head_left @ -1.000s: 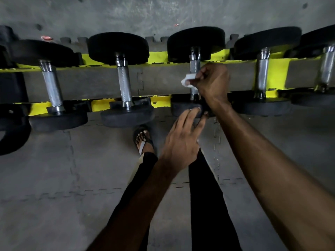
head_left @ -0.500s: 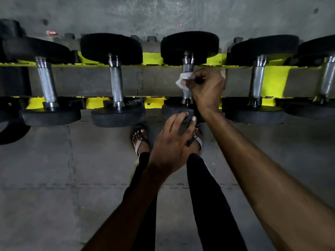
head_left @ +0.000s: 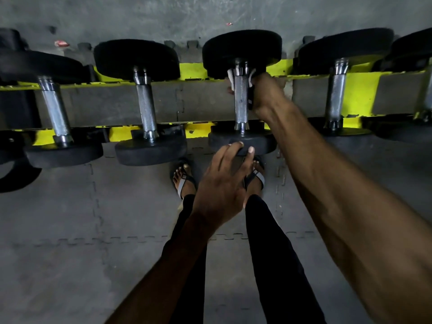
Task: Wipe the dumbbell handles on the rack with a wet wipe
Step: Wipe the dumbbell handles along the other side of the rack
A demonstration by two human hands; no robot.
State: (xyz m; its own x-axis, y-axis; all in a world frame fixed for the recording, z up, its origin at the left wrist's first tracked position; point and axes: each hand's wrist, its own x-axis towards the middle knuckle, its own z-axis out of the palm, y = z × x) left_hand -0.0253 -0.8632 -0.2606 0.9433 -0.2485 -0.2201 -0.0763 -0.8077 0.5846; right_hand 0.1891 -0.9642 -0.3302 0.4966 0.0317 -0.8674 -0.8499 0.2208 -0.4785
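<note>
Several black dumbbells with knurled steel handles lie across a yellow rack point(head_left: 357, 90). My right hand point(head_left: 264, 94) reaches under the handle point(head_left: 241, 106) of the middle dumbbell near its far plate. It holds a white wet wipe point(head_left: 231, 77) wrapped round the underside of the bar, so the wipe shows on both sides. My left hand point(head_left: 224, 183) has its fingertips curled over the rim of that dumbbell's near plate point(head_left: 261, 141). The wiped handle's top face is bare and visible.
Neighbouring dumbbell handles lie to the left point(head_left: 146, 108) and right point(head_left: 336, 94). My feet in sandals point(head_left: 183, 181) stand on grey interlocking floor mats just below the rack. A dark curved object point(head_left: 14, 176) sits at the far left edge.
My right hand has slid up the handle toward the far plate and turned under the bar, taking the wipe with it. My left hand stays on the near plate.
</note>
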